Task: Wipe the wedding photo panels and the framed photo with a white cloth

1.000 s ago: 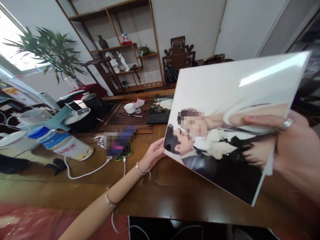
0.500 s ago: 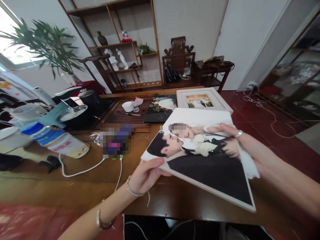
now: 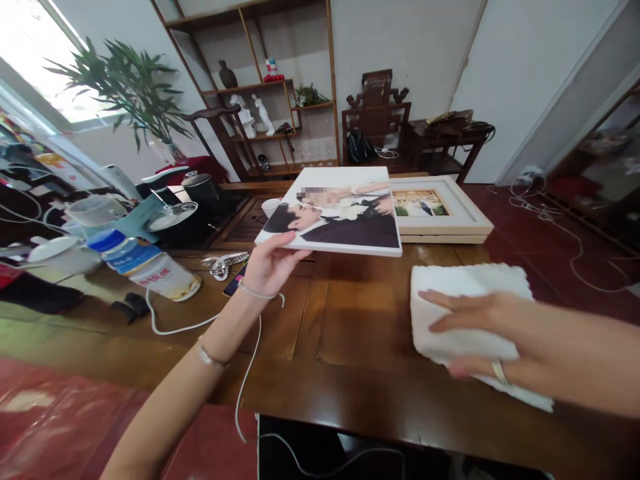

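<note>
In the head view, the person's left hand (image 3: 275,261) holds a photo panel (image 3: 357,231) by its near left corner, thumb on top and fingers beneath, pinched narrow around the thin edge. The panel is up over the wooden table (image 3: 355,320), picture side up, and hides part of a dark tray (image 3: 245,227) and a white cup (image 3: 271,206). Its right side overlaps a pale picture frame (image 3: 473,212) lying on the table; whether the two touch cannot be told. The right hand (image 3: 495,327) is over a white cloth (image 3: 465,279) at the table's right, fingers spread wide and blurred; how firmly they press on it cannot be told. Beside the left wrist lie a phone (image 3: 234,285), partly hidden, and a silver object (image 3: 220,267). Farther left are a tub with a blue lid (image 3: 155,270), a white cable (image 3: 177,330) in front of it, and a dark pot (image 3: 200,190) behind.
</note>
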Motion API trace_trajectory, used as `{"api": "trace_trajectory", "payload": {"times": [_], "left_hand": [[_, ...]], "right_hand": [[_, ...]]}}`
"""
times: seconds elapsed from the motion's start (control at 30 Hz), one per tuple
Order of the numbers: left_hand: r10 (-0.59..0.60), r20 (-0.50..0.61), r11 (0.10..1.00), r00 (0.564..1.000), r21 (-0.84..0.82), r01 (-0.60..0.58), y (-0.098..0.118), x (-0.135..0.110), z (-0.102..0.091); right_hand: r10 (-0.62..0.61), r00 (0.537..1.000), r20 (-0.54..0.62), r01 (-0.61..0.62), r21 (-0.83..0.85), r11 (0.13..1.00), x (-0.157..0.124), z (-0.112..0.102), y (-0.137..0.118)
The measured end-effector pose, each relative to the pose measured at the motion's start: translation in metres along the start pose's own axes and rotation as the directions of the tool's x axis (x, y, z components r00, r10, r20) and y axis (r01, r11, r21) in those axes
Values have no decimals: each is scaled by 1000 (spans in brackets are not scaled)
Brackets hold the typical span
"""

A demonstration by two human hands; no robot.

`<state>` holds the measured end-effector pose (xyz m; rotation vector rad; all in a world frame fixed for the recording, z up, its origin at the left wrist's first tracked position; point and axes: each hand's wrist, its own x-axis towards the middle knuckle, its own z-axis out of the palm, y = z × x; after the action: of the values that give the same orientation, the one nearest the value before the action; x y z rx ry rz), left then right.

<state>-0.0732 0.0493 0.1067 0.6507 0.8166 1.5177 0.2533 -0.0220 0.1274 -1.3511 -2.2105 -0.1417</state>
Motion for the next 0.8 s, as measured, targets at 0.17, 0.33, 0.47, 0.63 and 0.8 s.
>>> {"api": "trace_trajectory", "payload": {"times": [0.17, 0.33, 0.47, 0.63, 0.8], "left_hand": [[32, 112, 999, 993, 22, -35, -6, 24, 7], [76, 147, 995, 986, 52, -84, -12, 51, 12], [76, 162, 997, 984, 4, -77, -11, 71, 6], [-63, 245, 996, 968, -43, 75, -25, 56, -6], [-490, 10, 870, 872, -65, 489, -67, 31, -12]], "right_hand": [[-312, 947, 82, 320, -104, 942, 99, 27, -42], [-399, 876, 270, 463, -239, 854, 158, 68, -75], [-350, 889, 294, 413, -187, 891, 170, 94, -82], [-427, 884, 188, 450, -102, 887, 182, 107, -74], [-466, 873, 144, 479, -66, 876, 187, 110, -69]]}}
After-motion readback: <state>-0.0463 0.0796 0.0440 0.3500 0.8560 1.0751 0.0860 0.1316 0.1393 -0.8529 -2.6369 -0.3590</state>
